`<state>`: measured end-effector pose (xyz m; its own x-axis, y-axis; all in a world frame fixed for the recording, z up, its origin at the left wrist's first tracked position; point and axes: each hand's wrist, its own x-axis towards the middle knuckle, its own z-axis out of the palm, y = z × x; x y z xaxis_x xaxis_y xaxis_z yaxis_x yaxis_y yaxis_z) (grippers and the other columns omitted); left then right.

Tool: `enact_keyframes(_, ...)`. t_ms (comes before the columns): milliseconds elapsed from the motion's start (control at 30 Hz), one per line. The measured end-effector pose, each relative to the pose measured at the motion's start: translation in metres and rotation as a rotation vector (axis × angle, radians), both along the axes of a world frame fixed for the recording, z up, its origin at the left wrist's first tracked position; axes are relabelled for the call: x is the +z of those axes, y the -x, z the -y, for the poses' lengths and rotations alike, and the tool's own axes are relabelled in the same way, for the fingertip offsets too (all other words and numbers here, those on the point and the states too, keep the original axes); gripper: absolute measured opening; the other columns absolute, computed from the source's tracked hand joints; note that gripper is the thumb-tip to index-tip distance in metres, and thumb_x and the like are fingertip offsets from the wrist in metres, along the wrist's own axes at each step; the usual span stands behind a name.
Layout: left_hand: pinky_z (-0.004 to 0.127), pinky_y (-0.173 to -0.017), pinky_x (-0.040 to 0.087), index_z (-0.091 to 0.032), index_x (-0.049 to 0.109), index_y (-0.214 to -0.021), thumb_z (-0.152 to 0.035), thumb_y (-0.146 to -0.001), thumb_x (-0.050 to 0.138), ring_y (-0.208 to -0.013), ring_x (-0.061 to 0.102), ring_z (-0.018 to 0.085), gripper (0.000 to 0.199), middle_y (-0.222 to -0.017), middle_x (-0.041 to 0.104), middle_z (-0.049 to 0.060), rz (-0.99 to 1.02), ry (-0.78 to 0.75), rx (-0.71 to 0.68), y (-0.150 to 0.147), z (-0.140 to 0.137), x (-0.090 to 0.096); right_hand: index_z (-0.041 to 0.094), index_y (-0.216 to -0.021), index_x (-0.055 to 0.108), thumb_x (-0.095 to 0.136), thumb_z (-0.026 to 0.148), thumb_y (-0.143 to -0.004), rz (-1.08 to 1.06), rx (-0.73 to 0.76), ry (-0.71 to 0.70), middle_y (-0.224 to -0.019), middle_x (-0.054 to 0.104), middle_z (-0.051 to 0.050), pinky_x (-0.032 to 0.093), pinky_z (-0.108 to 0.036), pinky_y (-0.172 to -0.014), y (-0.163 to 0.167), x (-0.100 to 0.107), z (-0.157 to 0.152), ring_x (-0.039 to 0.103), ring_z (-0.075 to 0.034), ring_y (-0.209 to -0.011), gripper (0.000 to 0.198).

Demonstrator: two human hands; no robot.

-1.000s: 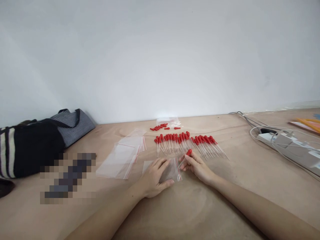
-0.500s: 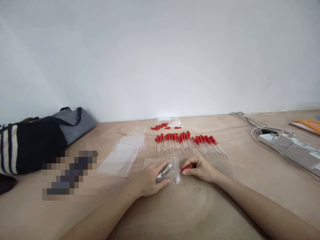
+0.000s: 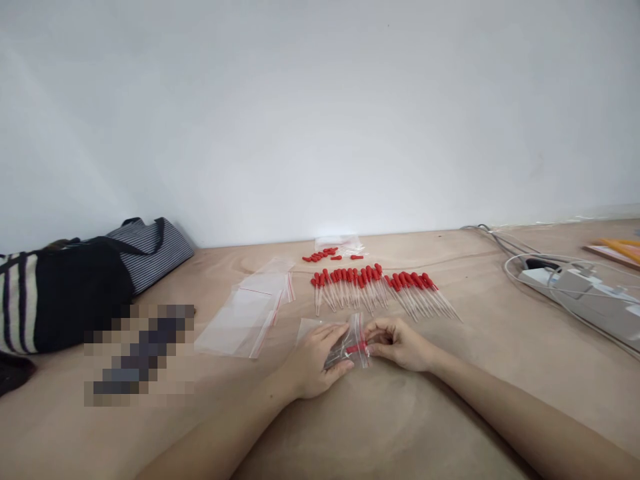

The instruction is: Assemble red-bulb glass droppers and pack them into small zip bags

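Note:
My left hand (image 3: 323, 360) lies over a clear zip bag (image 3: 359, 327), its thumb and fingers closed on the bag's sides. A red-bulbed dropper (image 3: 357, 348) is within the bag's mouth, bulb end toward the right. My right hand (image 3: 395, 343) is closed at that open end, fingertips pinched at the bulb; how many droppers are there I cannot make out. Just beyond my hands lie two rows of droppers with red bulbs and clear stems, a left group (image 3: 350, 279) and a right group (image 3: 413, 281).
Flat zip bags (image 3: 235, 323) overlap on the table left of my hands. Loose red bulbs (image 3: 320, 255) lie near the wall beside a bag of clear stems (image 3: 343, 245). A power strip (image 3: 585, 293) with cables is at right, a striped fabric bag (image 3: 150, 250) at left.
The red bulb end has moved left from outside the bag's mouth to inside it. My right hand has come up against the bag's edge, and my left hand has shifted slightly right with the bag.

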<state>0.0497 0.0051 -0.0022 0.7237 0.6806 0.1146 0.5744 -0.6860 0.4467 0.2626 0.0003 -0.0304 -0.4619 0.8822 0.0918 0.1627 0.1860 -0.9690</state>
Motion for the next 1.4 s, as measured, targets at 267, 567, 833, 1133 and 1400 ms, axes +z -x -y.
enact_keyframes(267,0.043,-0.094,0.034,-0.023,0.026,-0.129,-0.036,-0.076,0.053,-0.114,0.040,0.025,0.062,-0.126,0.044,0.008,0.107,-0.059,0.036,0.007,-0.001,0.004,0.017,-0.072,0.067,0.057,0.028,-0.072,0.146,-0.052,-0.159,-0.058,0.058,0.001,0.035,-0.020,-0.049,0.007,0.001,-0.005,0.046,-0.009,-0.050,0.015)
enact_keyframes(567,0.043,-0.096,0.033,-0.027,0.036,-0.126,-0.045,-0.077,0.050,-0.117,0.040,0.025,0.054,-0.130,0.043,0.005,-0.066,0.100,-0.005,0.048,-0.001,0.007,0.018,-0.071,0.069,0.062,0.031,-0.067,0.150,-0.136,-0.086,-0.052,0.054,0.002,0.032,-0.019,-0.044,0.011,-0.008,-0.006,0.041,-0.007,-0.045,0.016)
enact_keyframes(833,0.042,-0.097,0.033,-0.027,0.038,-0.126,-0.043,-0.078,0.049,-0.118,0.038,0.025,0.052,-0.130,0.043,0.004,-0.078,0.114,0.008,0.041,-0.001,0.009,0.016,-0.078,0.065,0.057,0.039,-0.068,0.143,-0.108,0.093,-0.061,0.059,0.000,0.037,-0.020,-0.041,-0.009,0.005,-0.013,0.045,-0.007,-0.043,0.026)
enact_keyframes(1133,0.045,-0.097,0.032,-0.028,0.036,-0.127,-0.044,-0.079,0.049,-0.119,0.037,0.026,0.052,-0.132,0.041,0.004,-0.085,0.097,0.014,0.046,-0.005,0.003,0.016,-0.089,0.052,0.052,0.022,-0.071,0.700,-0.782,-0.183,-0.090,0.061,-0.008,0.041,-0.024,-0.064,-0.002,0.047,-0.083,0.057,-0.018,-0.083,0.019)
enact_keyframes(1400,0.044,-0.098,0.031,-0.026,0.037,-0.126,-0.044,-0.079,0.048,-0.121,0.035,0.026,0.052,-0.132,0.040,0.005,-0.103,0.101,0.008,0.046,-0.006,0.002,0.010,-0.097,0.047,0.054,0.005,-0.064,0.849,-0.843,-0.029,-0.094,0.059,-0.017,0.043,-0.031,-0.066,0.026,0.046,-0.107,0.057,-0.027,-0.089,0.035)
